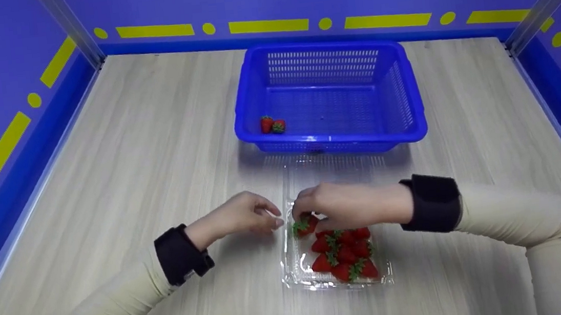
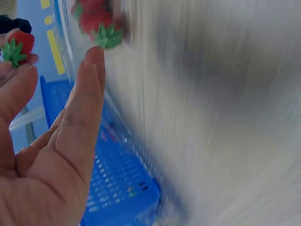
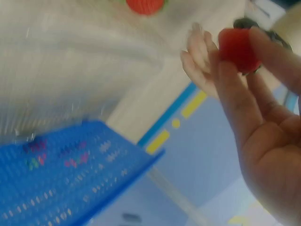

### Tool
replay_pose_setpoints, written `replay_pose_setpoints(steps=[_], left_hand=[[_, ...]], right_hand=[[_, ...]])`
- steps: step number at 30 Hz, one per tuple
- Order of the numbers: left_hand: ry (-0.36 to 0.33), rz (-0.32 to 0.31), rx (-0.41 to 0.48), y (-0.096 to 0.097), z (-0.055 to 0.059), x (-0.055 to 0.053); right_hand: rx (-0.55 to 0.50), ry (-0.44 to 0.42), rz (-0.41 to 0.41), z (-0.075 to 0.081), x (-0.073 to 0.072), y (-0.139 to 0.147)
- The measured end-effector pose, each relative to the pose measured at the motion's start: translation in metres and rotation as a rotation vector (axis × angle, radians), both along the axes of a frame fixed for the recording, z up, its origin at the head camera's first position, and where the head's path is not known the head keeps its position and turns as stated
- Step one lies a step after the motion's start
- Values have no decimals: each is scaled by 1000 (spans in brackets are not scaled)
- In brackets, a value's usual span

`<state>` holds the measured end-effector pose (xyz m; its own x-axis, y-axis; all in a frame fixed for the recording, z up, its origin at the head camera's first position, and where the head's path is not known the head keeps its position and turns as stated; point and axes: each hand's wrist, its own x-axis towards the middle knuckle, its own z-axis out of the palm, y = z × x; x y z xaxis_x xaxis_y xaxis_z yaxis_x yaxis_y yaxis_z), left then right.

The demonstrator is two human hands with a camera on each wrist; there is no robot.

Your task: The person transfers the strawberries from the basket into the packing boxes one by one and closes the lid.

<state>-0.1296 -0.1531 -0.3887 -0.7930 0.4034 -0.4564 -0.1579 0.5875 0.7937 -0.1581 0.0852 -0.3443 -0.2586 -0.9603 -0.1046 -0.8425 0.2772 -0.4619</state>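
Note:
In the head view, my right hand (image 1: 344, 204) pinches a strawberry (image 1: 308, 225) with a green leafy cap above the left part of a clear plastic clamshell box (image 1: 298, 274). The right wrist view shows that strawberry (image 3: 237, 51) between thumb and fingertips. Several more strawberries (image 1: 344, 259) lie in the box's right part. My left hand (image 1: 247, 214) hovers just left of the box, holding nothing, its fingers relaxed and slightly bent. From the left wrist, the palm (image 2: 56, 155) looks bare, and the gripped strawberry (image 2: 19, 46) is beyond the thumb.
A blue plastic basket (image 1: 330, 140) with slotted walls stands behind the box. Two strawberries (image 1: 272, 125) sit in its front left corner. The box's clear lid (image 1: 333, 168) lies folded back toward the basket. Blue panels (image 1: 296, 1) with yellow marks border the wooden table (image 1: 155, 138).

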Motion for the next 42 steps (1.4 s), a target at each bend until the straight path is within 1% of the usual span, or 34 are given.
replay_pose_setpoints(steps=[3, 6, 9, 12, 15, 20, 22, 24, 27, 28, 30, 32, 34, 35, 38, 42], left_hand=[[-6, -17, -21, 3, -5, 4], [-22, -17, -16, 5, -9, 6], [-37, -18, -1, 5, -13, 6], [-49, -20, 15, 5, -15, 6], [-60, -17, 33, 5, -16, 6], [-82, -20, 67, 5, -16, 8], [-112, -19, 97, 5, -16, 8], [-154, -5, 132, 5, -17, 9], [-218, 26, 180, 6, -20, 10], [-230, 35, 186, 7, -21, 10], [-250, 49, 191, 9, -23, 10], [-260, 53, 196, 10, -24, 10], [-262, 47, 195, 11, -24, 9], [-261, 46, 195, 12, -24, 9], [-251, 39, 190, 12, -23, 9], [-245, 45, 190, 12, -24, 10]], right_hand=[[48, 25, 2, -10, 7, -6], [76, 44, 26, -20, 10, -10], [97, 63, 43, -27, 12, -12], [123, 81, 26, -31, 12, -14], [153, 83, -10, -35, 13, -18], [158, 74, -40, -39, 16, -22], [140, 69, -32, -40, 17, -23], [132, 62, -21, -41, 19, -24], [170, 45, -27, -41, 23, -27], [185, 26, -36, -41, 24, -27], [219, 29, -55, -41, 26, -27], [239, 29, -71, -41, 27, -26], [234, 42, -75, -42, 29, -26], [231, 62, -72, -43, 30, -26], [222, 85, -69, -46, 32, -27], [220, 95, -77, -48, 33, -28]])
